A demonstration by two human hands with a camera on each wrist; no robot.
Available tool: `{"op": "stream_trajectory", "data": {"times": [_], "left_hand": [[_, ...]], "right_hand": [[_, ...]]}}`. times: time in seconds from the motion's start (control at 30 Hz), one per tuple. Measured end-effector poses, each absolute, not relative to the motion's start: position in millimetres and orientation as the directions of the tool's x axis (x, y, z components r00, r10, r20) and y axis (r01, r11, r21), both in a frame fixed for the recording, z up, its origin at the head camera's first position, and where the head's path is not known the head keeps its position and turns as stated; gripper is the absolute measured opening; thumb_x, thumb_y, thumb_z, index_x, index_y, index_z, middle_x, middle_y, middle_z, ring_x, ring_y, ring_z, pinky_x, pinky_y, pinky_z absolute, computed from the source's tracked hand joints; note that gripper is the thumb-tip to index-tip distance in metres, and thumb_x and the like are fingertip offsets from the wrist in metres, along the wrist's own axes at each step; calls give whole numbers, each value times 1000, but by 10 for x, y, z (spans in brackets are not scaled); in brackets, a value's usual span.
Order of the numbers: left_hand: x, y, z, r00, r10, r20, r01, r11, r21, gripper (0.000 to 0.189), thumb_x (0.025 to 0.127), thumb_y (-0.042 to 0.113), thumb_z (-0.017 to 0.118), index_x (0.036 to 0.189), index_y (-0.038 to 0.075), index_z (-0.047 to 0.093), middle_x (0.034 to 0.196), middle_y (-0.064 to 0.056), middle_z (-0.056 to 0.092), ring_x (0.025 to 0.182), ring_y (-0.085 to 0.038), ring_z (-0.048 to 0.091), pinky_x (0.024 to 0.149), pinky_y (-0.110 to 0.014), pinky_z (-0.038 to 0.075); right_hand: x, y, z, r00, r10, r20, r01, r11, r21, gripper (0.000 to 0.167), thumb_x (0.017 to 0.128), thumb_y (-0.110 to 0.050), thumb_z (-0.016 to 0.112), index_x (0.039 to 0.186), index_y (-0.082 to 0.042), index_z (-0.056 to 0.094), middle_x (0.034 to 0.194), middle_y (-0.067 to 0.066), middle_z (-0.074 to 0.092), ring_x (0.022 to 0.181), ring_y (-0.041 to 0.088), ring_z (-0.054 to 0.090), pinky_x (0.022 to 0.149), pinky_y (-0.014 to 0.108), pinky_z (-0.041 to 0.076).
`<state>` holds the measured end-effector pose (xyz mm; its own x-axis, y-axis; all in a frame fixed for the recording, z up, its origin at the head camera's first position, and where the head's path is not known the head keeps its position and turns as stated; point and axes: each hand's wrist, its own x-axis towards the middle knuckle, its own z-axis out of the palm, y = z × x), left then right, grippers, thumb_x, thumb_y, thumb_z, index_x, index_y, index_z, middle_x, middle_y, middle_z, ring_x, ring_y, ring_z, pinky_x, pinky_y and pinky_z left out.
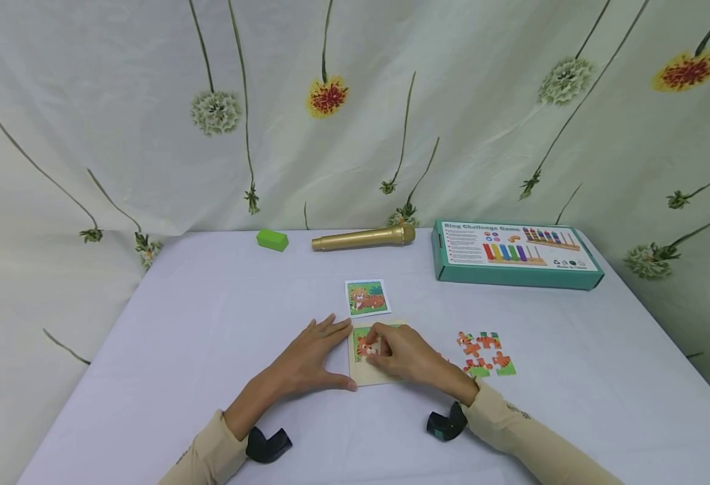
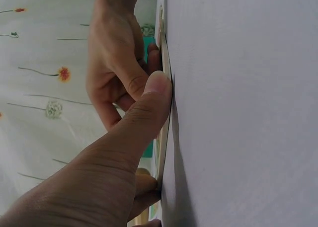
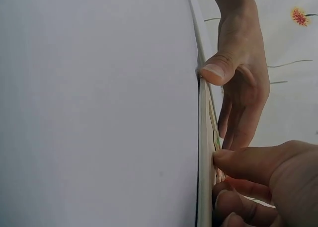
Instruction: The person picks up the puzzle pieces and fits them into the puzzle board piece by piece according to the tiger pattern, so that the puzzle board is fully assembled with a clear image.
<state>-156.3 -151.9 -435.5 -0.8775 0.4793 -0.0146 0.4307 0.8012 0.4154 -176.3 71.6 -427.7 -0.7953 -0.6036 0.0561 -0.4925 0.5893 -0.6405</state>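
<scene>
Flat on the table (image 1: pixel 203 357), the puzzle board (image 1: pixel 385 376) sits between the two hands. The left hand (image 1: pixel 315 357) lies with fingers and thumb stretched out, spread along the board's left edge, the thumb at its near corner. The right hand (image 1: pixel 406 353) is bent over the board, thumb and forefinger curled about the tiger picture (image 1: pixel 367 348); whether they pinch a piece cannot be told. That hand covers the board's right part, and one loose piece is mostly hidden behind its wrist. The board looks roughly square, without a clear long axis; its left edge runs nearly straight away from the person, and the tiger's face stands upright to them. Both wrist views show the board only edge-on.

Just right of the right hand lie loose puzzle pieces (image 1: pixel 487 353). Just beyond the fingertips is a picture card (image 1: pixel 368 298). White cloth stretches from the left hand to the table's left edge. Farther beyond the hands, a green block (image 1: pixel 272 240), a gold microphone (image 1: pixel 364 239) lying crosswise and a game box (image 1: pixel 519 256) line the far edge.
</scene>
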Motion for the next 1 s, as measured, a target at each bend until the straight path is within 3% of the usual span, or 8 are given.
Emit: {"op": "stream_trajectory", "data": {"times": [0.43, 1.0], "left_hand": [[-1553, -1523, -4349, -877, 480, -5, 435, 800, 414, 104, 65, 66, 75, 145, 10, 42, 153, 0, 36, 146, -27, 20, 119, -50, 14], [-1552, -1511, -4356, -880, 475, -6, 432, 805, 408, 105, 64, 68, 75, 146, 10, 41, 153, 1, 36, 146, -26, 20, 119, -50, 14]], "right_hand": [[-1717, 715, -4329, -803, -575, 158, -545, 600, -585, 11, 86, -18, 73, 95, -12, 71, 55, -12, 47, 52, 0, 40, 48, 17, 33], [-1717, 730, -4386, -790, -582, 194, -574, 590, -567, 13, 87, -20, 71, 100, -16, 70, 57, -15, 47, 52, -2, 41, 48, 16, 34]]}}
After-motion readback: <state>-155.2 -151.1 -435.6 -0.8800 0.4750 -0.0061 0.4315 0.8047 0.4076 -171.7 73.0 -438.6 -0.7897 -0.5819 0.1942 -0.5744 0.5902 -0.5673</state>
